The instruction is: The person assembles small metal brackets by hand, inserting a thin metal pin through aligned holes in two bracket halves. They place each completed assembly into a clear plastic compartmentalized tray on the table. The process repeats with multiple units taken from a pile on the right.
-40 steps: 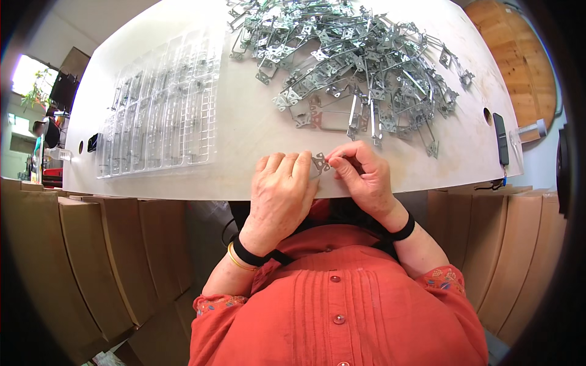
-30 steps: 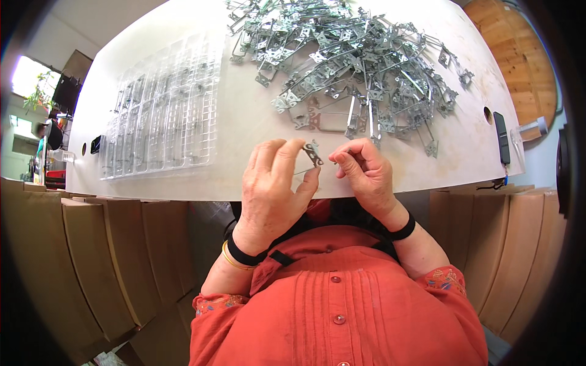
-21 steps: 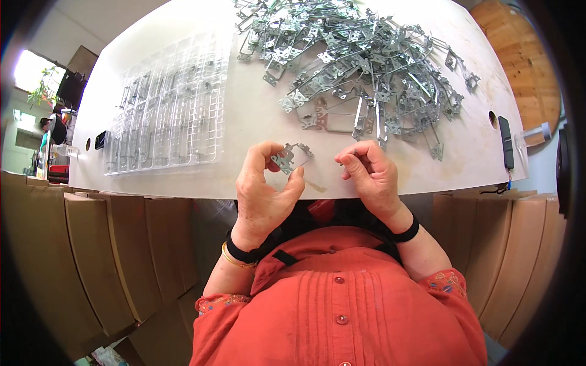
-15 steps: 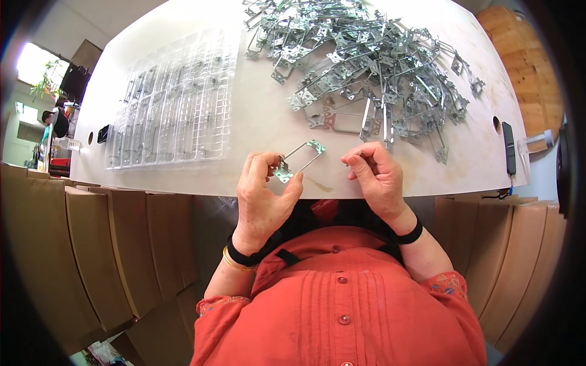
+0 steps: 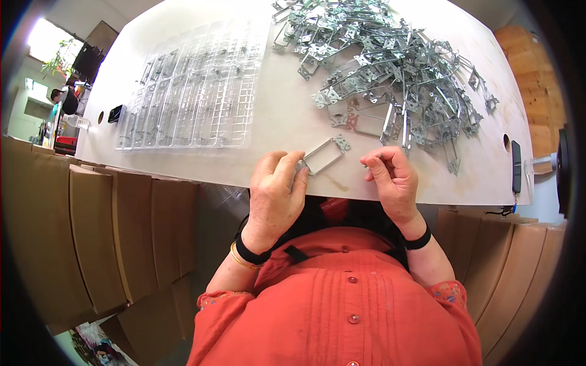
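Near the table's front edge, my left hand (image 5: 276,198) is closed around one end of a metal bracket frame (image 5: 325,156). Two thin parallel rods run from my fingers to a perforated plate at its far end; the held end is mostly hidden. To the right, my right hand (image 5: 394,183) pinches thumb against forefinger, and a small dark bit shows at the tips, too small to name. Beyond both hands lies a large tangled heap of similar metal brackets (image 5: 421,79). One bracket with a reddish end plate (image 5: 352,116) lies at the heap's near edge.
Left on the white table (image 5: 274,116) lies a clear plastic compartment tray (image 5: 189,143) with small parts in it. A dark phone-like device (image 5: 516,165) hangs at the right edge. Cardboard boxes (image 5: 101,226) stand below on both sides. A person (image 5: 68,100) sits in the far left background.
My left hand has turned the bracket frame over so its held end is now hidden behind the fingers. The view has shifted slightly. My right hand keeps its pinch.
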A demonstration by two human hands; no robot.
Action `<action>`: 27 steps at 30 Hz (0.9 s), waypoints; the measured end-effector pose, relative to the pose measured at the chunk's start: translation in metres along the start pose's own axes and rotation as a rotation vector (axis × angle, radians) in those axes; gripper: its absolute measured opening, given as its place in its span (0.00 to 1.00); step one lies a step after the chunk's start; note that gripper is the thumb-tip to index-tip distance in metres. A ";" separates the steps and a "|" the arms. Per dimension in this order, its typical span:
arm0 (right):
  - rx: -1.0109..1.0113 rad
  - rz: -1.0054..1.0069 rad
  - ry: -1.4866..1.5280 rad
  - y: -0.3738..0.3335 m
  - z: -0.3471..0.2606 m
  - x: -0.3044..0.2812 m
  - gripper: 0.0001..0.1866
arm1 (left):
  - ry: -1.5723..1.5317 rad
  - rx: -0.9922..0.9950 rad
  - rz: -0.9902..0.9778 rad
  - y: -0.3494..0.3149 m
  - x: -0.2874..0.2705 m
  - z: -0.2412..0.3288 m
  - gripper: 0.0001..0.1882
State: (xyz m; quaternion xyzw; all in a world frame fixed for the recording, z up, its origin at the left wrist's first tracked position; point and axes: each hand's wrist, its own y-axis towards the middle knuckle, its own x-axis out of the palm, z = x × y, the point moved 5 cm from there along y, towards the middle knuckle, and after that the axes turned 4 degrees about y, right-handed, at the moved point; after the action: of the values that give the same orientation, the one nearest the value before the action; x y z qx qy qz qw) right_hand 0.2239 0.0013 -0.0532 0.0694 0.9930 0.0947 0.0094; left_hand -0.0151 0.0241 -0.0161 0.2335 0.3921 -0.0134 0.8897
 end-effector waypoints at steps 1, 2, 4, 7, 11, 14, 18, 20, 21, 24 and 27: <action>-0.004 -0.002 -0.001 0.000 -0.001 0.000 0.07 | 0.001 0.026 0.002 0.001 0.000 0.001 0.14; -0.009 -0.003 -0.002 0.001 -0.002 0.001 0.07 | 0.002 0.051 0.004 0.002 0.000 0.002 0.14; -0.001 -0.003 -0.004 0.000 0.000 0.000 0.06 | -0.006 0.086 -0.039 0.003 0.003 0.002 0.13; 0.008 -0.016 -0.021 0.000 0.000 -0.001 0.05 | -0.004 0.124 -0.081 0.003 0.007 0.001 0.11; -0.004 -0.027 0.001 0.000 -0.001 -0.001 0.05 | -0.010 0.134 -0.092 0.005 0.003 0.003 0.08; 0.004 -0.031 0.003 -0.001 0.001 -0.001 0.06 | -0.009 0.136 -0.050 0.004 -0.003 0.000 0.08; 0.013 -0.031 -0.039 -0.001 0.000 -0.001 0.05 | 0.037 0.099 -0.106 -0.003 -0.001 -0.006 0.08; 0.023 -0.016 -0.050 -0.002 0.002 -0.003 0.05 | 0.016 0.101 -0.121 -0.003 0.001 -0.007 0.08; 0.027 -0.016 -0.056 -0.002 0.001 -0.002 0.04 | -0.006 0.096 -0.128 -0.003 0.001 -0.007 0.08; 0.039 -0.027 -0.053 -0.001 0.003 -0.003 0.04 | -0.040 0.118 -0.127 -0.002 0.000 -0.009 0.07; 0.046 -0.051 -0.051 0.001 0.003 -0.004 0.05 | -0.063 0.159 -0.062 0.001 -0.012 -0.004 0.08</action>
State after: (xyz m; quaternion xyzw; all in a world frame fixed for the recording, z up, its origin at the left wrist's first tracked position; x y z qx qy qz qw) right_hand 0.2281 0.0020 -0.0560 0.0468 0.9958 0.0699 0.0356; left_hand -0.0262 0.0246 -0.0093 0.2904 0.3685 -0.0792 0.8796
